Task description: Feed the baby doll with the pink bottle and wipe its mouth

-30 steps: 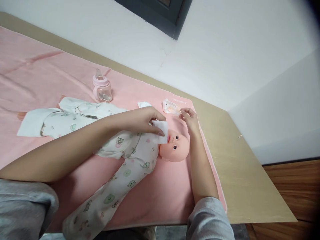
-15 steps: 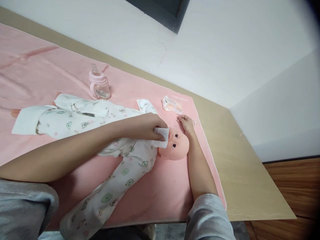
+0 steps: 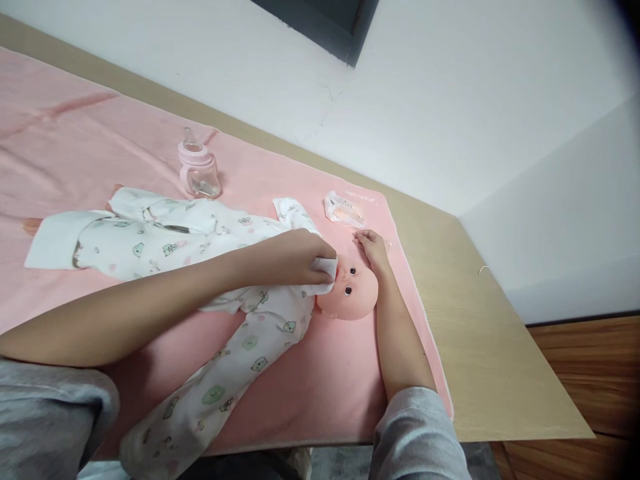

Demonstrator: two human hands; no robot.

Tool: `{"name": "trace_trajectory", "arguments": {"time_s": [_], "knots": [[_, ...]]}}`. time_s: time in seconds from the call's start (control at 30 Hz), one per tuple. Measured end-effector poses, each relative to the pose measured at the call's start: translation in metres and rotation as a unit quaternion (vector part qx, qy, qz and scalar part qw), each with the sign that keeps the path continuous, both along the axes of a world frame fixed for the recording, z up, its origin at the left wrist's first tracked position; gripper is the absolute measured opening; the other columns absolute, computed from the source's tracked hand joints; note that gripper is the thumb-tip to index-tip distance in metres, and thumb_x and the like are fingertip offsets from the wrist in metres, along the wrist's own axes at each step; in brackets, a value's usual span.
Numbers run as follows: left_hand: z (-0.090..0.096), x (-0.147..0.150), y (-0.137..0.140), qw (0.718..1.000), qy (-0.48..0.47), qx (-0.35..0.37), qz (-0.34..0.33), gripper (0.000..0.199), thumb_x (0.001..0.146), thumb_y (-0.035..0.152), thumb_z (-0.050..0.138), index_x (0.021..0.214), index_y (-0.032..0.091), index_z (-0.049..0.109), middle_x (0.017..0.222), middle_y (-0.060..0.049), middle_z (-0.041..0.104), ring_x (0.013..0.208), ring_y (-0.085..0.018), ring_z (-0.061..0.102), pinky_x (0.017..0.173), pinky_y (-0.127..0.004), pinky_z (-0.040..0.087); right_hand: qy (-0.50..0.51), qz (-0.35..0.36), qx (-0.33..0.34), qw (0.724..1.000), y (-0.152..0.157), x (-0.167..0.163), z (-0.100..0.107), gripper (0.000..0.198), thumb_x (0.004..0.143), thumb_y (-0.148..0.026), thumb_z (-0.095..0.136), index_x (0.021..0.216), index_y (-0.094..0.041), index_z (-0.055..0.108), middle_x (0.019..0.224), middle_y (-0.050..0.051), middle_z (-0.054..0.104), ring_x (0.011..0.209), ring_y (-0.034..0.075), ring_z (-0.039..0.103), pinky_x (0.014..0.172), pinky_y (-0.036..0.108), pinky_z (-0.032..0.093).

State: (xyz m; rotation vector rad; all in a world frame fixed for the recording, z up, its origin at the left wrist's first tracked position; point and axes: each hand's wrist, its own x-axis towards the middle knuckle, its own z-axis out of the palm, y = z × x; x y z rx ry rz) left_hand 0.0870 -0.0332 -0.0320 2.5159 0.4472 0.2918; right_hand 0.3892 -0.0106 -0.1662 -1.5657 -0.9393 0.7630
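A baby doll [image 3: 356, 303] lies on its back in a white one-piece printed with small animals [image 3: 250, 343], its head to the right. My left hand [image 3: 303, 257] is closed on a folded white wipe [image 3: 326, 270], thumb on top, holding it against the lower face of the doll. The wipe hides the doll's chin and part of its mouth. On the far side of the head, my right hand [image 3: 369, 245] rests on the pink blanket [image 3: 320, 387], fingers loosely bent and slightly apart, with nothing visible in them. That forearm runs close along the top of the head.
A baby bottle [image 3: 200, 170] with a pink collar and handle stands beyond the doll's legs. Near my right hand lies a crumpled clear wrapper [image 3: 344, 209] with print. The blanket covers much of a wooden table [image 3: 480, 353], which stands against a white wall [image 3: 425, 100].
My left hand has shifted slightly down and right over the wipe, covering more of it at the doll's mouth. My right hand has stayed in place.
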Motion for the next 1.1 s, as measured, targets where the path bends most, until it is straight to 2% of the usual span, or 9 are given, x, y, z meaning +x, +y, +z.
{"name": "trace_trajectory", "arguments": {"time_s": [0.17, 0.4, 0.6, 0.83, 0.97, 1.1], "knots": [[-0.0028, 0.0014, -0.0022, 0.999, -0.004, 0.041, 0.005, 0.023, 0.078, 0.022, 0.052, 0.061, 0.019, 0.037, 0.058, 0.002, 0.044, 0.058, -0.015, 0.043, 0.056, -0.03, 0.026, -0.012, 0.01, 0.004, 1.0, 0.0005, 0.0024, -0.0025, 0.011, 0.075, -0.027, 0.064, 0.079, -0.017, 0.062, 0.09, 0.003, 0.068, 0.075, 0.01, 0.062, 0.084, 0.028, 0.052], [-0.001, 0.0007, -0.0039, 0.999, -0.004, 0.046, 0.006, 0.023, 0.077, 0.019, 0.051, 0.061, 0.019, 0.035, 0.056, 0.002, 0.041, 0.057, -0.015, 0.041, 0.056, -0.03, 0.025, -0.028, 0.015, 0.005, 0.999, 0.0004, 0.0036, -0.0039, 0.014, 0.075, -0.031, 0.064, 0.08, -0.018, 0.063, 0.088, 0.002, 0.069, 0.077, 0.011, 0.062, 0.084, 0.028, 0.052], [0.0028, -0.0009, -0.0028, 0.997, 0.009, 0.072, 0.001, 0.017, 0.081, 0.019, 0.048, 0.065, 0.019, 0.041, 0.063, 0.001, 0.05, 0.064, -0.015, 0.047, 0.059, -0.03, 0.028, -0.019, 0.009, 0.003, 1.0, -0.0002, 0.0009, -0.0009, 0.008, 0.075, -0.026, 0.063, 0.077, -0.018, 0.062, 0.086, 0.002, 0.068, 0.076, 0.011, 0.062, 0.083, 0.028, 0.053], [0.0047, -0.0009, -0.0003, 0.997, 0.012, 0.078, 0.007, 0.017, 0.08, 0.019, 0.049, 0.066, 0.019, 0.039, 0.064, 0.002, 0.048, 0.063, -0.015, 0.046, 0.058, -0.03, 0.029, -0.01, 0.006, 0.008, 1.0, -0.0018, -0.0007, 0.0009, 0.005, 0.075, -0.021, 0.06, 0.077, -0.017, 0.063, 0.085, 0.002, 0.068, 0.075, 0.011, 0.062, 0.084, 0.028, 0.053], [0.0047, -0.0007, 0.0017, 0.997, -0.001, 0.072, 0.035, 0.013, 0.081, 0.023, 0.053, 0.07, 0.019, 0.048, 0.071, 0.0, 0.054, 0.067, -0.015, 0.049, 0.06, -0.028, 0.031, -0.018, 0.01, 0.009, 1.0, -0.0019, 0.0001, 0.0001, 0.007, 0.075, -0.024, 0.062, 0.079, -0.018, 0.063, 0.086, 0.002, 0.068, 0.077, 0.011, 0.063, 0.084, 0.029, 0.053], [0.0013, 0.0004, 0.004, 0.997, 0.007, 0.068, 0.032, 0.01, 0.082, 0.024, 0.054, 0.073, 0.019, 0.053, 0.074, 0.0, 0.056, 0.069, -0.016, 0.051, 0.061, -0.028, 0.032, -0.015, 0.008, 0.011, 1.0, -0.0016, 0.0008, -0.0005, 0.008, 0.075, -0.025, 0.064, 0.078, -0.018, 0.063, 0.087, 0.002, 0.068, 0.076, 0.011, 0.063, 0.084, 0.029, 0.053]]}}
